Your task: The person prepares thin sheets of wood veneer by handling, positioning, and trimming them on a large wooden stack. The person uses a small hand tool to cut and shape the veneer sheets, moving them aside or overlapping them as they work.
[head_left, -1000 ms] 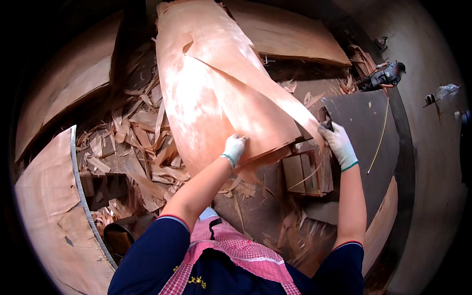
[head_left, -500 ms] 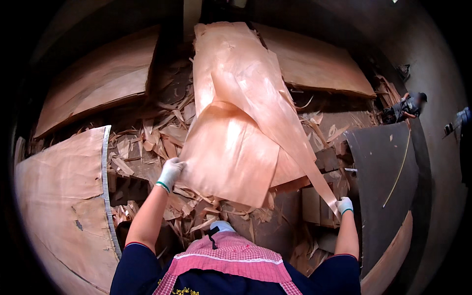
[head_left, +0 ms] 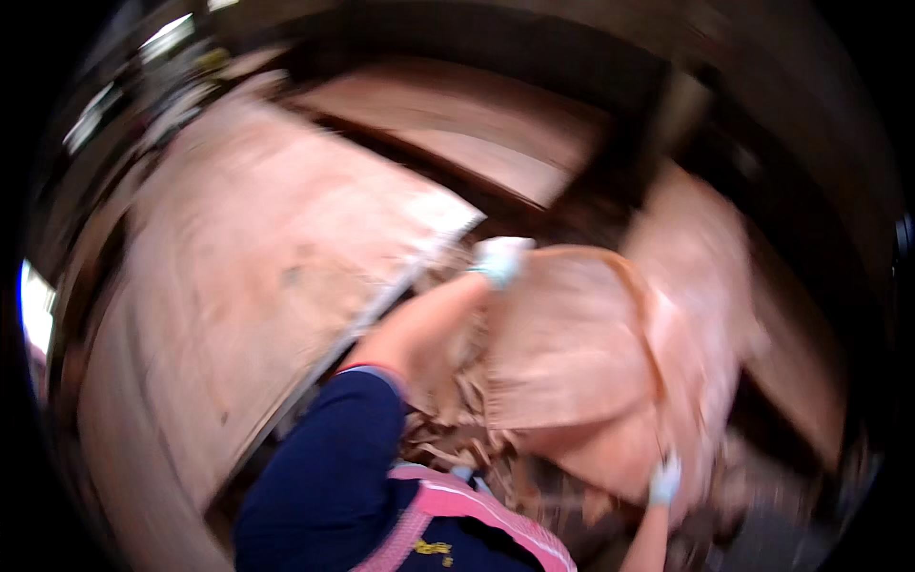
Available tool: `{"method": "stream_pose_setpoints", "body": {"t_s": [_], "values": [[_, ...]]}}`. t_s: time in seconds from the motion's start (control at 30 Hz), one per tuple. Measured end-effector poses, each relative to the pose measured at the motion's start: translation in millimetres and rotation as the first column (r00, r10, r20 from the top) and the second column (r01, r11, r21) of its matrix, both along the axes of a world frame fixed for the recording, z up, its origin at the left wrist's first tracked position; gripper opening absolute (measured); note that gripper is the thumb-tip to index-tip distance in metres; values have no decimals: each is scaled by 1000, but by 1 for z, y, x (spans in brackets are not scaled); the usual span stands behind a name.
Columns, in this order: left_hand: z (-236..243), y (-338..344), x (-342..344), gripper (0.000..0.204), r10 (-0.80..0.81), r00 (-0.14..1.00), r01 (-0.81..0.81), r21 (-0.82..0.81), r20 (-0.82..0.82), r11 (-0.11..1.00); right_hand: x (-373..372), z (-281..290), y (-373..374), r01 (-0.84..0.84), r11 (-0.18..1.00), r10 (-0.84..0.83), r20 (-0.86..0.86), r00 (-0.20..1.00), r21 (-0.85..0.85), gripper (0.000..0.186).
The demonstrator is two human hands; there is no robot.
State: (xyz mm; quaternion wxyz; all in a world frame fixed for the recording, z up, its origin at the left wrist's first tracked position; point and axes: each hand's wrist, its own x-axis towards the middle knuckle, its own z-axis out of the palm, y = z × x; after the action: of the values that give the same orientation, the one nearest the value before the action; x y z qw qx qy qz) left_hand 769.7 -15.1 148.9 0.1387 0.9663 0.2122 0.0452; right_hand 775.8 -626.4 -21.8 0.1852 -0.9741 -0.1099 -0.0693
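Two hands [head_left: 502,255] [head_left: 665,480] at veneer sheet [head_left: 567,353]; broad wood surface [head_left: 257,257] left; dim room [head_left: 457,33].

At six o'clock, the dark floor [head_left: 545,474] was littered with torn veneer scraps [head_left: 441,448]. At three o'clock, a blurred veneer pile [head_left: 705,243] was partly overlaid by a curled veneer sheet [head_left: 572,348]. At nine o'clock, a broad pale-edged veneer panel [head_left: 257,238] was spread, its support hidden.

White gloves [head_left: 502,255] with blue-green cuffs [head_left: 495,271], pinkish-tan wood sheet [head_left: 567,353], pale pink board [head_left: 257,229] with grey edge [head_left: 381,305], navy sleeve [head_left: 324,462], white-banded pink apron [head_left: 446,501]
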Motion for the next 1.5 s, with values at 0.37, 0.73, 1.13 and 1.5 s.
{"method": "stream_pose_setpoints", "body": {"t_s": [0.37, 0.73, 1.13, 1.5], "values": [[250, 362, -407, 19, 548, 621, -728, 153, 560, 668, -40, 36, 48, -115, 937, 109, -36, 993, -329, 32], [21, 179, -1010, 41, 972, -27, -875, 476, -233, 90, 38, -20, 56, -12, 988, -68, -506, 860, -153, 38], [-35, 119, -963, 24, 997, 28, -814, -580, -75, -21, -81, 2, 435, -447, 750, 619, -280, 734, 487, 21], [86, 89, -845, 15, 895, 397, -875, -210, 203, 436, -345, 72, 820, 30, 630, 731, -606, 314, 776, 70]]}}
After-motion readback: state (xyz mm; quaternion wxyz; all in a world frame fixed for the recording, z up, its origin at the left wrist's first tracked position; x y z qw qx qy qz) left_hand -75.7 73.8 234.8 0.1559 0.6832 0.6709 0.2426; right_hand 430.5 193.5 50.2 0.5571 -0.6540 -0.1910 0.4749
